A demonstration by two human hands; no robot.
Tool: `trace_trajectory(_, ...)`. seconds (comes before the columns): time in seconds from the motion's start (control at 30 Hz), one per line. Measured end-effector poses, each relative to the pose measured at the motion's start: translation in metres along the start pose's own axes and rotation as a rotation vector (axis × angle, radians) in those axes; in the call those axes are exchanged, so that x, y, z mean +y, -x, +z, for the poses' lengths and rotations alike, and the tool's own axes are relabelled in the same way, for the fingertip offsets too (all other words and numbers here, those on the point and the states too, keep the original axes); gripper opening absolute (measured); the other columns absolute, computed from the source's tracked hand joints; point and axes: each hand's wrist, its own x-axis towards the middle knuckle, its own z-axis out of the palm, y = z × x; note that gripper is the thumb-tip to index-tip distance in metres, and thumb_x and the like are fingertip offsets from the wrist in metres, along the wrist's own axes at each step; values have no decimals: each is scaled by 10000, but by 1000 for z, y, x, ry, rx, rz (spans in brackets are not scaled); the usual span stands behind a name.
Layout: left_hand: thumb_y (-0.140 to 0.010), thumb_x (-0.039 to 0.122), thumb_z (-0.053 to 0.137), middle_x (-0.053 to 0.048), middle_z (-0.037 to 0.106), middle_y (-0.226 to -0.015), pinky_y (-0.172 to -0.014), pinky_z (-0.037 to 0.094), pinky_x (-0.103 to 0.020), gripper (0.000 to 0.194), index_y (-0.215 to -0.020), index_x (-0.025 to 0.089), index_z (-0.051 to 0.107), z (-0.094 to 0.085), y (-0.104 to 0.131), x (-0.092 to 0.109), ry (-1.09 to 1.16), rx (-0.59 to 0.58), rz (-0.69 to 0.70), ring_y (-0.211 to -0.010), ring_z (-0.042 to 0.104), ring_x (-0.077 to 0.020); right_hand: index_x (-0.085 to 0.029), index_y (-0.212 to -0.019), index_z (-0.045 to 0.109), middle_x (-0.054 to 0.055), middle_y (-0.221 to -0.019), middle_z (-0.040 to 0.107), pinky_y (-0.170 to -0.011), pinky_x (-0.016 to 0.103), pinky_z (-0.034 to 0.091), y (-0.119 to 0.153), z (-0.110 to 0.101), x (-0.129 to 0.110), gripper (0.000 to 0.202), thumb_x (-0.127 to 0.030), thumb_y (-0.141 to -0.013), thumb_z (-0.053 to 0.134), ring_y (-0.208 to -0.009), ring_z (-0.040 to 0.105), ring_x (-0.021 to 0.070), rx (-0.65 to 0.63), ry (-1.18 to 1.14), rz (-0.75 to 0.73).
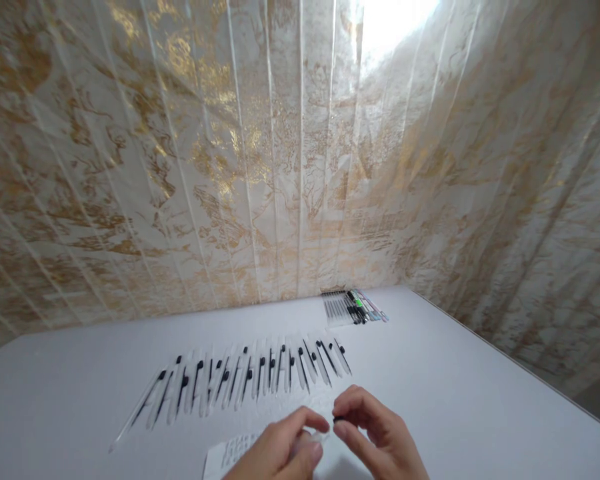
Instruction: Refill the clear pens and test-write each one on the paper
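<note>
My left hand is closed around a whitish, translucent piece that looks like a pen barrel; its end shows past the fingertips and the rest is hidden. Close beside it, my right hand pinches a small black part, perhaps a pen cap or plug, between thumb and fingertips. A narrow gap separates the two pieces. Beyond my hands lies a long row of clear pen barrels, with dark thin refills and small black caps lying among them.
A sheet of paper with writing lies partly under my left hand. At the back of the white table sit a group of pens and several coloured pens. A gold-patterned curtain hangs behind the table.
</note>
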Motion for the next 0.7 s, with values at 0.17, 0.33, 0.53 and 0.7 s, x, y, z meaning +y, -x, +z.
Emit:
trace_trajectory(0.17,-826,239,431,-121,693,-974,-782,431,-377,304,-1101,193,551,-11,7,4,-618,53,-222,-918,642,-294,-180,-804,618,10,-683,637,-529,216,442,-3,5,5,348,-465,-698,786,-596,561,119,21,-311,211)
trace_trajectory(0.33,-732,264,562,-87,660,-1076,-789,436,-316,406,-1133,218,520,-14,11,2,-545,171,-170,-927,638,-255,-164,-834,653,41,-724,688,-542,223,467,-5,9,11,345,-434,-684,807,-622,604,127,-13,-380,258)
trace_trajectory(0.53,-690,149,528,46,547,-742,-679,402,-264,741,-1379,171,259,-2,-1,1,-409,134,-74,-665,544,-150,-186,-850,613,23,-695,662,-529,227,468,-1,7,20,317,-464,-746,725,-594,594,137,-85,-181,196)
trace_trajectory(0.7,-684,110,515,96,466,-641,-620,370,-236,776,-1399,187,222,8,-7,-5,-394,86,-92,-593,500,-123,-178,-821,651,37,-734,675,-639,243,481,2,7,-1,80,-249,-804,621,-646,600,151,-177,269,27)
